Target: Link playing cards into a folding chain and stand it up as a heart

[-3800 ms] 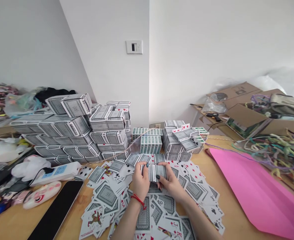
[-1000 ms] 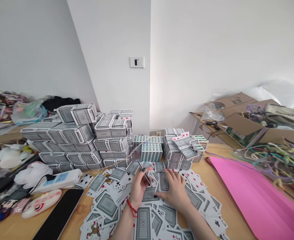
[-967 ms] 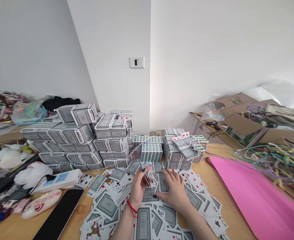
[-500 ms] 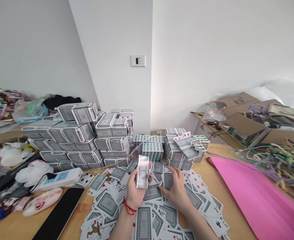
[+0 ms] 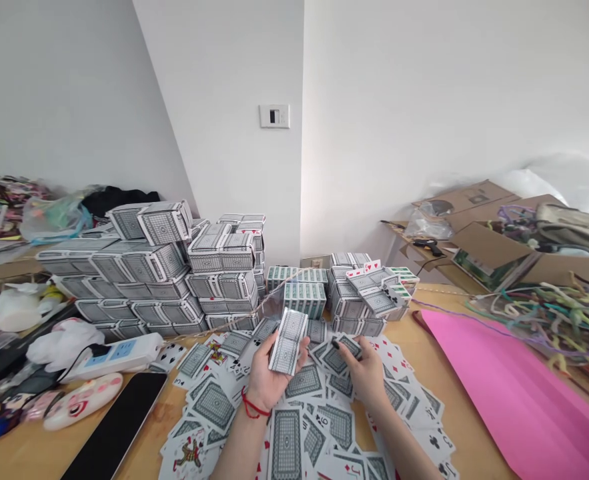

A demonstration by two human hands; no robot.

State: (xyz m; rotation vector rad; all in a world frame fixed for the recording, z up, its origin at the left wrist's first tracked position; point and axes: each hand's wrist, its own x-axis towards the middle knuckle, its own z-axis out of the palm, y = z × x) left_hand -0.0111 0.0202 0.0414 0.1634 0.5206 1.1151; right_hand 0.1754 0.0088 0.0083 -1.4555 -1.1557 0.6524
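Observation:
My left hand [image 5: 267,379], with a red cord at the wrist, is closed around a folded piece made of playing cards [image 5: 289,341], its grey patterned back facing up. To the right, my right hand [image 5: 367,373] pinches a playing card [image 5: 343,357] just above the pile, thumb on one side and fingers on the other. Below both hands spreads a loose heap of playing cards [image 5: 305,382], some face down, some face up. A joker [image 5: 189,453] lies face up at the near left.
Blocks built of folded cards [image 5: 167,267] are stacked at the back left, with a smaller stack [image 5: 357,300] at back right. A phone [image 5: 117,423] and power strip [image 5: 119,357] lie left. Pink paper [image 5: 499,373], pipe cleaners [image 5: 564,313] and a cardboard box [image 5: 504,250] are at right.
The folded card piece in my left hand has tilted to the right. My right hand has closed from spread fingers into a pinch on a card.

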